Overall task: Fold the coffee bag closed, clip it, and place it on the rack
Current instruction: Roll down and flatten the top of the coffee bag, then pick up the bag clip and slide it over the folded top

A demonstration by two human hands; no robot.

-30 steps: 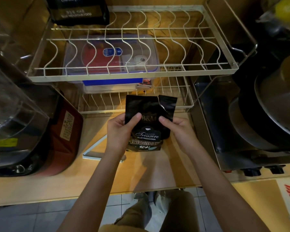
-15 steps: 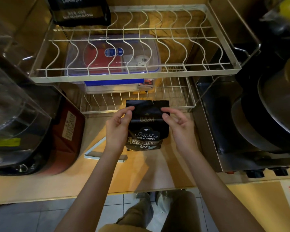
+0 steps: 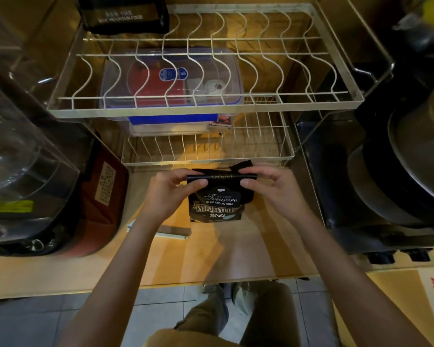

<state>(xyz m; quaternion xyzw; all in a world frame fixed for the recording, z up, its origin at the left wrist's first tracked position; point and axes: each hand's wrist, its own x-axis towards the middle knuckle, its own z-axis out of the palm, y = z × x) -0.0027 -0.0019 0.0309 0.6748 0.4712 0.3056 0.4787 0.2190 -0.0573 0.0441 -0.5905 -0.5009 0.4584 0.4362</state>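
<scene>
The top of the coffee bag [image 3: 217,196], upright and flat half a second ago, now lies rolled over toward the person into a tight horizontal fold, and both hands have slid out to its ends. The left hand [image 3: 167,194] pinches the fold's left end between thumb and curled fingers; the right hand [image 3: 271,189] pinches the right end the same way, so each is closed on the bag. A loose corner of the bag's torn mouth sticks up behind the fold near the right fingers.

The bag is glossy black, standing on the wooden counter [image 3: 211,251] just in front of the lower tier of the wire rack [image 3: 206,108]. Its front reads "Original Treasure Blue Mountain" in pale script above a band of Chinese characters; the gold lettering now wrapped onto the fold is too distorted to read.

A white clip [image 3: 171,232] lies on the counter near the left wrist, which covers part of it. A clear lidded container [image 3: 171,78] sits under the rack's upper tier, its contents blurred behind the wires. A second dark bag [image 3: 125,13] at the rack's far left is cut off by the frame's top edge.
</scene>
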